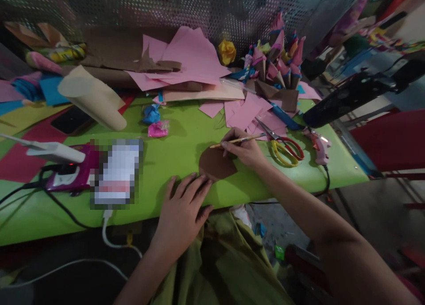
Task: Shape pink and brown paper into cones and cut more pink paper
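Observation:
A brown paper piece (pixel 215 164) with a rounded top lies on the green sheet (pixel 186 137) near the table's front edge. My left hand (pixel 182 212) rests flat at the table edge, fingers spread, its fingertips touching the brown piece's lower left. My right hand (pixel 244 148) is closed round a thin pencil (pixel 237 140), whose tip meets the top edge of the brown piece.
Scissors (pixel 283 145) with red and yellow handles and a pink glue gun (pixel 320 145) lie to the right. Pink paper sheets (pixel 195 59), paper cones (pixel 279 61), a beige paper roll (pixel 91 99) and crumpled paper (pixel 156 121) fill the back. A blurred phone (pixel 116 172) and cables sit left.

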{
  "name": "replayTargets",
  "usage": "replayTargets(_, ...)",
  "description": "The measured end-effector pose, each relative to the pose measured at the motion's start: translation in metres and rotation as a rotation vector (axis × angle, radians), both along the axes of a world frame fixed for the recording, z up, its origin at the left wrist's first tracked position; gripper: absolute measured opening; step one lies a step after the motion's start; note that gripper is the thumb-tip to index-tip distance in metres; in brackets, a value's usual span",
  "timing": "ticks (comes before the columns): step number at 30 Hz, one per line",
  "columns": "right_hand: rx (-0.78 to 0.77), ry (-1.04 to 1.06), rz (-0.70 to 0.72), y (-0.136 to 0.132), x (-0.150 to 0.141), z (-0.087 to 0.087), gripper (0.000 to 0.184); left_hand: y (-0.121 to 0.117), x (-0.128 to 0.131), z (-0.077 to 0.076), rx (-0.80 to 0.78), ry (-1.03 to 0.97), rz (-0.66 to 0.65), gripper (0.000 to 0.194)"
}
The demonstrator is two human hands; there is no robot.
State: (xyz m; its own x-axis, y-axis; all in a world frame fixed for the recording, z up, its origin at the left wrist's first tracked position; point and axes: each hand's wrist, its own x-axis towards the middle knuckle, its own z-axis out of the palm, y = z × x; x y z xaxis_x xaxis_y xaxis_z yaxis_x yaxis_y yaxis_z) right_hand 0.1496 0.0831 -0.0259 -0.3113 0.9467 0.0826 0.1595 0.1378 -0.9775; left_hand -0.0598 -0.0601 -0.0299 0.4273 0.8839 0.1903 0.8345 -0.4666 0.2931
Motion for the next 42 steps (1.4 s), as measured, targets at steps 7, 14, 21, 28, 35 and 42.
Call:
replayTargets(7, 0.030, -0.048, -0.018, -0.002, -0.001, -0.006, 0.032, 0.000, -0.001, -0.002, -0.005, -0.029, 0.012, 0.045)
replayTargets(14, 0.060, -0.083, -0.035, -0.001, -0.001, -0.005, 0.028, 0.000, -0.002, -0.002, 0.003, -0.045, 0.008, 0.045)
replayTargets(21, 0.018, -0.083, 0.039, -0.009, 0.001, 0.003, 0.025, 0.000, -0.001, -0.004, 0.005, -0.044, 0.016, 0.045)
replayTargets(28, -0.114, -0.107, 0.168, -0.020, 0.008, 0.008, 0.025, 0.000, -0.001, -0.002, -0.003, -0.049, 0.016, 0.045)
replayTargets(35, -0.123, -0.125, 0.289, -0.026, 0.011, 0.018, 0.018, 0.000, -0.001, -0.001, -0.009, -0.045, 0.012, 0.042)
replayTargets(42, -0.105, -0.137, 0.406, -0.028, 0.014, 0.017, 0.016, -0.001, 0.000, 0.000, -0.024, -0.044, 0.022, 0.036)
